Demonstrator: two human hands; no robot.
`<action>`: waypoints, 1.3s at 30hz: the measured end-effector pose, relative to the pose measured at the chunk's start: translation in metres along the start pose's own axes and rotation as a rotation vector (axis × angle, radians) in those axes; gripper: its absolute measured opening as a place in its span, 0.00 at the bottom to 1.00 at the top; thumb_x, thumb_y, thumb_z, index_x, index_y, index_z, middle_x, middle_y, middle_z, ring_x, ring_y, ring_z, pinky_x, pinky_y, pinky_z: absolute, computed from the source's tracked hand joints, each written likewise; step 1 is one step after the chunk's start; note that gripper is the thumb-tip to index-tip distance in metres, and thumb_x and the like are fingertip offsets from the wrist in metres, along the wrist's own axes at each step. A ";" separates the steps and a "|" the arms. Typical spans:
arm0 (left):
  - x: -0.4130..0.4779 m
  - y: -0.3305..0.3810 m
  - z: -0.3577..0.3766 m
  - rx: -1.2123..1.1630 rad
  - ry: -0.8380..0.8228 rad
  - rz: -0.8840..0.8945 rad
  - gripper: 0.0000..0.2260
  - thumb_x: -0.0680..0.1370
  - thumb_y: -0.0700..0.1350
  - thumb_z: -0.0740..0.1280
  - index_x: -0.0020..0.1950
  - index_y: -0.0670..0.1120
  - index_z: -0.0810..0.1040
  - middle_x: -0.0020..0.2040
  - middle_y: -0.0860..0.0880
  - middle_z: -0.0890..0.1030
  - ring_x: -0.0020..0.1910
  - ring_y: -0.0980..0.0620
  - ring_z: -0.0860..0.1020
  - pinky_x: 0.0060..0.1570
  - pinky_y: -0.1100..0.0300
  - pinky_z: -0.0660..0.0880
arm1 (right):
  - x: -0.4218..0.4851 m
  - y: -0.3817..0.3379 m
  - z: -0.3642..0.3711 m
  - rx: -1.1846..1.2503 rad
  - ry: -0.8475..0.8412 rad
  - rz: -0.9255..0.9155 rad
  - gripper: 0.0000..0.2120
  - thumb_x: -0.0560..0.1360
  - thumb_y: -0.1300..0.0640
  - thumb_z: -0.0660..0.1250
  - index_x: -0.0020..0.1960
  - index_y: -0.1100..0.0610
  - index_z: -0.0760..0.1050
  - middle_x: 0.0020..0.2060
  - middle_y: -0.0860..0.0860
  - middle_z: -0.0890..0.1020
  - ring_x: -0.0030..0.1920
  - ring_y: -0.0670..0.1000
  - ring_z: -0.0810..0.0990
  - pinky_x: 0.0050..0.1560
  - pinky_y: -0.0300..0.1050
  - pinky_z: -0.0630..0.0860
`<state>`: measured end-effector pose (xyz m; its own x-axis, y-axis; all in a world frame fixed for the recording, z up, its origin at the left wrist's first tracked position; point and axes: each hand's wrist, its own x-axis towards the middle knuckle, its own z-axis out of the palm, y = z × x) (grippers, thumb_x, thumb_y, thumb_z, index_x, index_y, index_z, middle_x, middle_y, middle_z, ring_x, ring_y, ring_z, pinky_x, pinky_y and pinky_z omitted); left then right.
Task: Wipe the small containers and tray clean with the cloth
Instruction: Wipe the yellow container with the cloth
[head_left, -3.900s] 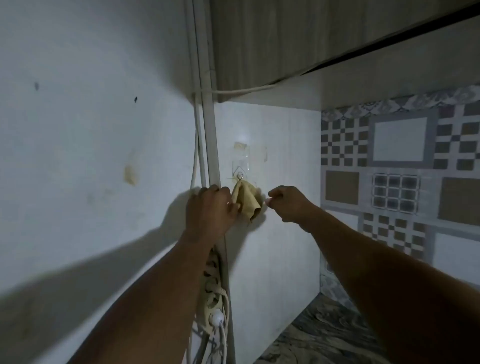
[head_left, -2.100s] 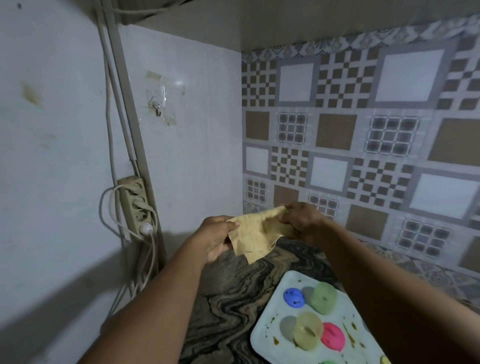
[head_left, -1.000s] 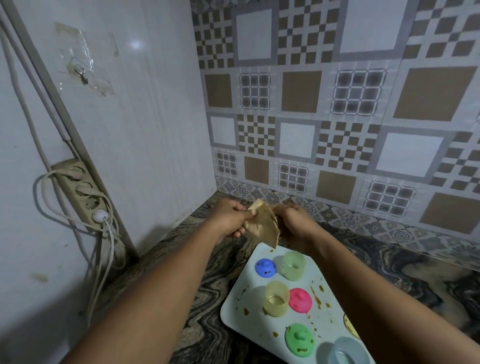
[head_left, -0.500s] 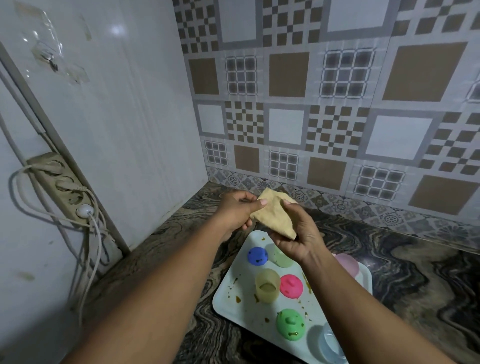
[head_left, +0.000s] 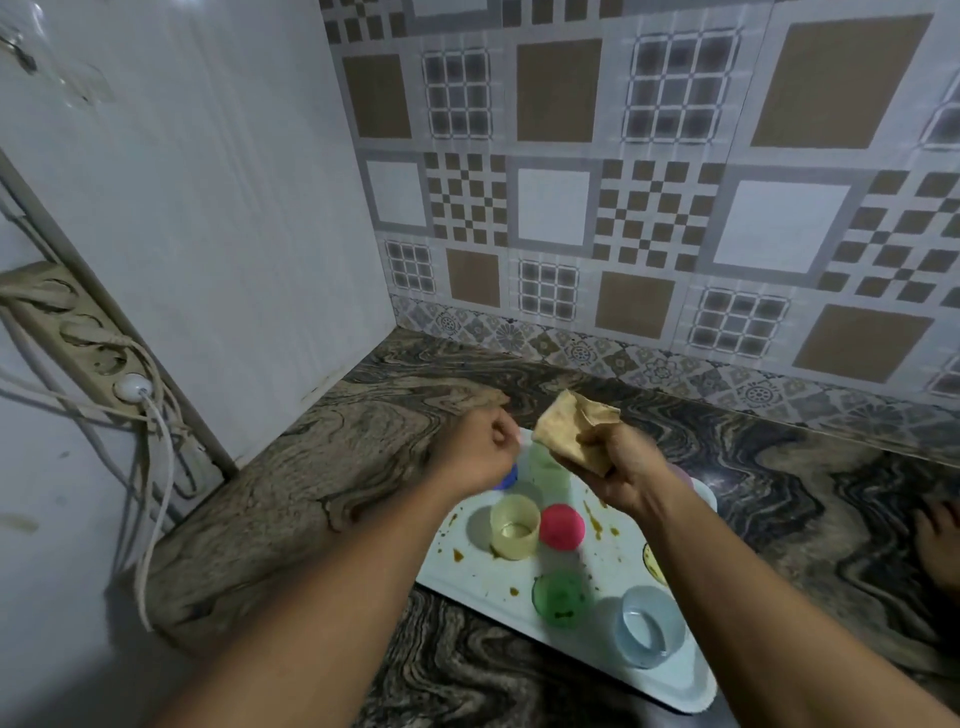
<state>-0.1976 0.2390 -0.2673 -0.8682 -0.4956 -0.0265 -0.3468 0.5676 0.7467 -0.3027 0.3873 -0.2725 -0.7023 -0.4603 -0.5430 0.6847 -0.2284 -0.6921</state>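
A white tray (head_left: 483, 574) spotted with brown stains lies on the marbled counter. Several small coloured containers stand on it: a yellowish cup (head_left: 514, 527), a pink one (head_left: 561, 526) upside down, a green one (head_left: 560, 597), a pale blue cup (head_left: 649, 631), a light green cup (head_left: 545, 467) and a blue one (head_left: 509, 475) half hidden by my left wrist. My right hand (head_left: 621, 467) grips a folded tan cloth (head_left: 574, 426) above the tray's far end. My left hand (head_left: 478, 449) hovers beside it, fingers curled, holding nothing.
The counter (head_left: 337, 467) ends in a corner between a white wall on the left and a patterned tile wall (head_left: 623, 208) behind. A power strip (head_left: 78, 332) with hanging cables is fixed to the left wall. Something brown (head_left: 940, 540) lies at the right edge.
My left hand has let go of the cloth and drawn slightly left. The right hand now holds the cloth alone. The view has tilted further down toward the tray.
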 end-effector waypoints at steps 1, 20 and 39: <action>-0.007 -0.008 0.007 0.128 -0.108 0.019 0.03 0.78 0.47 0.69 0.46 0.50 0.82 0.47 0.51 0.83 0.45 0.50 0.80 0.45 0.56 0.78 | 0.000 0.003 -0.006 -0.059 0.026 -0.004 0.14 0.76 0.74 0.55 0.52 0.60 0.74 0.51 0.63 0.78 0.55 0.64 0.78 0.50 0.60 0.80; -0.035 -0.036 0.007 -0.050 -0.177 0.028 0.10 0.80 0.39 0.62 0.46 0.42 0.83 0.40 0.47 0.83 0.36 0.52 0.77 0.40 0.57 0.73 | -0.023 0.097 0.006 -0.992 -0.187 -0.658 0.32 0.80 0.30 0.49 0.72 0.48 0.70 0.68 0.45 0.76 0.68 0.45 0.73 0.70 0.49 0.69; -0.050 -0.080 -0.112 -0.204 0.028 0.085 0.06 0.80 0.44 0.70 0.55 0.49 0.85 0.53 0.54 0.76 0.54 0.56 0.77 0.55 0.70 0.72 | -0.038 0.090 0.100 0.038 -0.369 0.403 0.22 0.82 0.52 0.56 0.66 0.68 0.72 0.59 0.70 0.80 0.57 0.70 0.80 0.56 0.69 0.77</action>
<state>-0.0868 0.1447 -0.2516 -0.8799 -0.4716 0.0585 -0.1914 0.4644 0.8647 -0.1945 0.2986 -0.2667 -0.2727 -0.7864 -0.5543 0.8968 0.0010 -0.4425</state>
